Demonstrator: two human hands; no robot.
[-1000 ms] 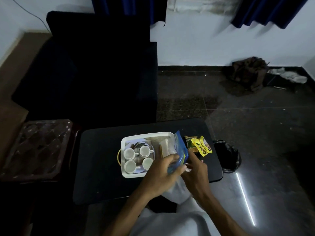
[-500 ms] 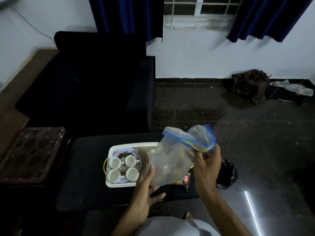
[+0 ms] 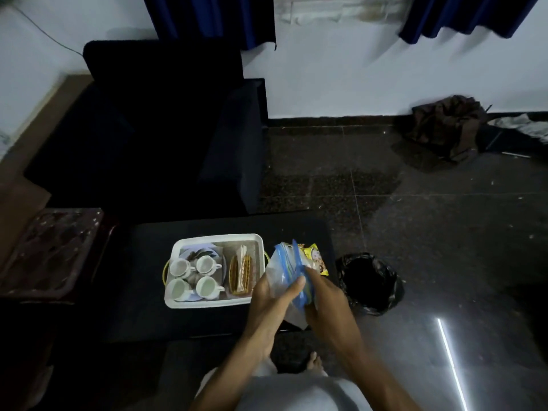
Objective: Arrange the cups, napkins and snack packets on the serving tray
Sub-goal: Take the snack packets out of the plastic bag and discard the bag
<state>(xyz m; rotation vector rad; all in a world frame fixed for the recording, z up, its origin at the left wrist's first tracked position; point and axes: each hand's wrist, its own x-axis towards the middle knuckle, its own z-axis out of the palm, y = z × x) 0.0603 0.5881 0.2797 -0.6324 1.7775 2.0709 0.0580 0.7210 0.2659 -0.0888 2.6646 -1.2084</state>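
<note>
Now left hand (image 3: pixel 267 301) and right hand (image 3: pixel 323 295) clutch the zip bag (image 3: pixel 276 274), lowered (beside tray (image 3: pixel 213 304)).

Tray (image 3: pixel 207 303): white, yellow handles.
Cups (image 3: pixel 206 264): white.
Bag (image 3: pixel 278 271): clear; I read a blue seal.
Packet (image 3: pixel 317 258): yellow.
Table (image 3: pixel 142 262): black.

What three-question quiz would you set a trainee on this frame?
1. How many white cups stand in the serving tray?
2. True or false: the yellow snack packet lies in the tray.
3. The zip-lock bag is held by: A. one hand B. both hands C. no hand

Key
1. Four.
2. False: it lies outside the tray, to its right.
3. B: left hand and right hand both grip it.
</note>
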